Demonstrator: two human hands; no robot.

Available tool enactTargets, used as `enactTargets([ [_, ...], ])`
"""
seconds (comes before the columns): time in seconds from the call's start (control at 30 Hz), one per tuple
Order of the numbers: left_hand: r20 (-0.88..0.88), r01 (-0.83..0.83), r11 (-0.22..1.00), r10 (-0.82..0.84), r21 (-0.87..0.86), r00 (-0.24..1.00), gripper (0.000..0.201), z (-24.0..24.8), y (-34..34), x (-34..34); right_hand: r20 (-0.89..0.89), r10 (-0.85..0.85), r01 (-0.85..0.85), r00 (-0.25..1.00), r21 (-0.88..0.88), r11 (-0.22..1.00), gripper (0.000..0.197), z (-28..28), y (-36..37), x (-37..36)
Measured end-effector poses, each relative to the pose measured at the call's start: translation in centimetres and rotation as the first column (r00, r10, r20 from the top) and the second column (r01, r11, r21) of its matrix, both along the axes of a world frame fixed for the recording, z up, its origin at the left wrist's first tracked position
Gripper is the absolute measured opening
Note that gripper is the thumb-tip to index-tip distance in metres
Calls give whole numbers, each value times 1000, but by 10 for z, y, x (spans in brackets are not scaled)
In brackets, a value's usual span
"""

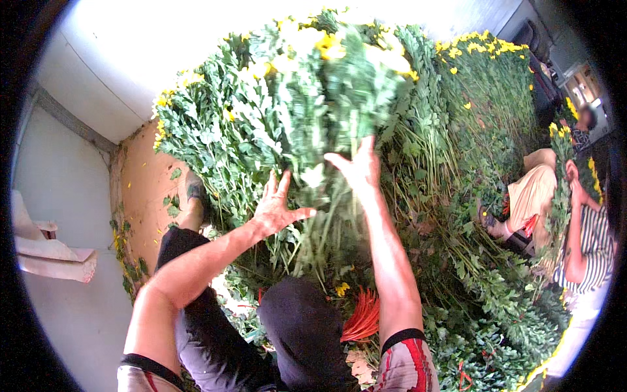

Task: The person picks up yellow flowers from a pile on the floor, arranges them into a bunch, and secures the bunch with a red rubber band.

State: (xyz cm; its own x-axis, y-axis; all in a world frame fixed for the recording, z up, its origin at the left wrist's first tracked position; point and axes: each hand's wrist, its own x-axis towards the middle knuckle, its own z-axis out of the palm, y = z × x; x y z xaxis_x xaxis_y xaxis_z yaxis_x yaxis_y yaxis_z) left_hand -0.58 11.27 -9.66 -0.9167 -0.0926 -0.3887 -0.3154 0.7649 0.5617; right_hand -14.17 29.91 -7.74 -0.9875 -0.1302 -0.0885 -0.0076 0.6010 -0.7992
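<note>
A large bunch of yellow flowers (pixel 313 98) with long green leafy stems is lifted up in front of me. My left hand (pixel 277 206) presses against the left side of the stems with fingers spread. My right hand (pixel 358 166) grips the stems from the right, fingers wrapped into the foliage. My dark-trousered knees (pixel 300 326) are below the bunch.
A deep heap of cut flower stems (pixel 470 196) covers the floor to the right. A bundle of orange ties (pixel 362 317) lies by my knee. Another person (pixel 584 242) in a striped top sits at the right holding flowers. A pale wall (pixel 65 176) stands left.
</note>
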Motion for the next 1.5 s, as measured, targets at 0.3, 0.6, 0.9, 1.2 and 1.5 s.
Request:
enactTargets([
  [0.3,140,77,987,-97,141,985,97,85,12,42,-150,87,-34,985,326,945,87,-55,40,-42],
  [0.6,74,63,979,-79,196,994,72,-12,-44,114,84,26,-52,996,317,947,67,-50,90,-43],
  [0.9,-52,-170,782,251,599,967,60,83,-86,149,-199,-3,-72,980,-365,928,31,101,59,35],
  [1.2,316,-245,-202,667,948,674,24,108,-122,161,28,701,-689,713,-159,707,33,66,-80,297],
  [1.5,239,-339,19,672,941,701,18,81,-85,132,-185,-600,577,778,589,566,96,-63,183,154],
])
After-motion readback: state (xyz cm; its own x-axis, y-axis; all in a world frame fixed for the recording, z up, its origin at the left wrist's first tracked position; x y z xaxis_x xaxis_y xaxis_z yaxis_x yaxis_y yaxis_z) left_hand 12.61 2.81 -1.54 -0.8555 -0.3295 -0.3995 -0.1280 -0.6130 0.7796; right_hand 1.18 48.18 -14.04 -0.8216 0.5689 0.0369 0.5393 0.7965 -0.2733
